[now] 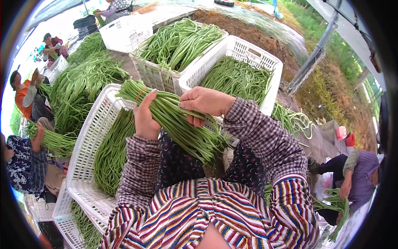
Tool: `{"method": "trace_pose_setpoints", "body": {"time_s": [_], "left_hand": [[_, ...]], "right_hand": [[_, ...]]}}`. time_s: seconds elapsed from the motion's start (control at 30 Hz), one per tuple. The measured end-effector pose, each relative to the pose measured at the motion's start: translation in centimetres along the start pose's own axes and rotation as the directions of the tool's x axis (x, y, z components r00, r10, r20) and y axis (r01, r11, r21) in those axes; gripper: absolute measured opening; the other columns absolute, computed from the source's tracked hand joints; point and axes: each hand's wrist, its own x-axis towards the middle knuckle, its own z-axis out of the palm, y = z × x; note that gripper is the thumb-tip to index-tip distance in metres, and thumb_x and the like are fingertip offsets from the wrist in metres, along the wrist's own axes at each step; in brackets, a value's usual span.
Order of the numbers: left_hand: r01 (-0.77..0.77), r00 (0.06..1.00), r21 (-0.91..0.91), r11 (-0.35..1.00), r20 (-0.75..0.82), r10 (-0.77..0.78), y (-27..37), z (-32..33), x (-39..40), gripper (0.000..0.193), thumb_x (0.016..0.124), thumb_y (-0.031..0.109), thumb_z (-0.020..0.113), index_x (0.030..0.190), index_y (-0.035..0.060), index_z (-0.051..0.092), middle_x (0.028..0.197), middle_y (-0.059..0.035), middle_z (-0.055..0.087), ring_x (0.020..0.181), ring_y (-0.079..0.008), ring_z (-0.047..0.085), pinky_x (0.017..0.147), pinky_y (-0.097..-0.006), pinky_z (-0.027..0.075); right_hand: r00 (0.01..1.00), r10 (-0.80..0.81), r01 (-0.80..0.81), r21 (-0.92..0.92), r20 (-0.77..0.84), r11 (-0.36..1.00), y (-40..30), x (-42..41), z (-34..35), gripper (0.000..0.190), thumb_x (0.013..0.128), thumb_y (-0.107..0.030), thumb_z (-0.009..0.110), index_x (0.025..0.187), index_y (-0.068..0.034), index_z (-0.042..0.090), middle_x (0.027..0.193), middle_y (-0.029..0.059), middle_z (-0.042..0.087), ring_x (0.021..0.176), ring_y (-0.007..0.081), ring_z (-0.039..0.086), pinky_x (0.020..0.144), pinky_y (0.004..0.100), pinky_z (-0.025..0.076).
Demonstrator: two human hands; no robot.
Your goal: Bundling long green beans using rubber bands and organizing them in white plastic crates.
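Note:
A thick bundle of green yardstick beans [177,124] lies slantwise above my lap, with an orange band round its upper left end. My left hand [146,116] grips the bundle just below that band, thumb on top. My right hand [203,104] is on the bundle's upper right side, its thumb and fingers pinched together at some beans; the curled fingers partly hide what they hold. Close behind my right hand stands a white plastic crate [276,67] with loose beans [238,77] inside. Another white crate [82,143], holding beans [113,155], is tilted at my left.
A heaped crate of beans [186,43] stands ahead, beside a white crate [126,34]. A large bean pile [80,81] lies at the left. Co-workers sit at the left [26,165] and right [357,177], handling beans. Loose beans [292,119] lie on the ground; a metal pole [314,53] leans at the right.

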Motion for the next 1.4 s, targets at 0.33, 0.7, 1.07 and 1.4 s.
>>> {"method": "trace_pose_setpoints", "body": {"time_s": [0.33,0.7,1.07,1.4], "left_hand": [[-0.022,0.997,0.063,0.998,-0.071,0.026,-0.3,0.8,-0.9,0.011,0.083,-0.002,0.058,0.093,0.0006,0.055,0.082,-0.0095,0.061,0.068,-0.0206,0.063,0.059,-0.0329,0.056],[0.115,0.876,-0.244,0.963,0.482,0.018,-1.8,2.2,-3.6,0.06,0.073,0.009,0.068,0.124,0.0018,0.038,0.128,-0.0198,0.048,0.115,-0.0275,0.051,0.099,-0.0407,0.041],[0.128,0.885,-0.37,0.92,0.461,0.062,-4.6,1.2,-2.4,0.032,0.075,0.01,0.055,0.106,0.0059,0.044,0.091,-0.0126,0.055,0.098,-0.0294,0.054,0.097,-0.0469,0.039],[0.201,0.973,-0.47,0.859,0.195,-0.121,-4.3,-0.5,-1.2,0.015,0.074,0.01,0.056,0.088,0.0072,0.053,0.076,-0.0048,0.053,0.071,-0.0181,0.051,0.075,-0.0368,0.044]], "right_hand": [[0.993,0.014,-0.057,0.37,0.116,0.927,3.9,-2.4,-0.2,0.024,0.096,-0.02,0.045,0.092,0.002,0.054,0.073,0.0115,0.063,0.057,0.0181,0.064,0.052,0.0285,0.056],[0.978,-0.209,0.153,0.664,0.005,0.732,2.2,-2.3,1.7,0.03,0.098,-0.024,0.042,0.104,0.0,0.057,0.053,-0.0054,0.035,0.037,0.0038,0.027,0.033,0.0212,0.021],[0.992,-0.02,0.03,0.077,-0.121,0.997,3.5,-1.6,2.1,0.03,0.096,-0.027,0.046,0.077,-0.006,0.055,0.054,-0.0039,0.042,0.04,0.0053,0.036,0.036,0.0207,0.029],[1.0,0.022,-0.014,0.387,-0.016,0.922,7.1,-7.6,0.9,0.031,0.096,-0.026,0.047,0.07,-0.009,0.049,0.055,-0.0068,0.038,0.043,0.0035,0.033,0.037,0.0213,0.025]]}}
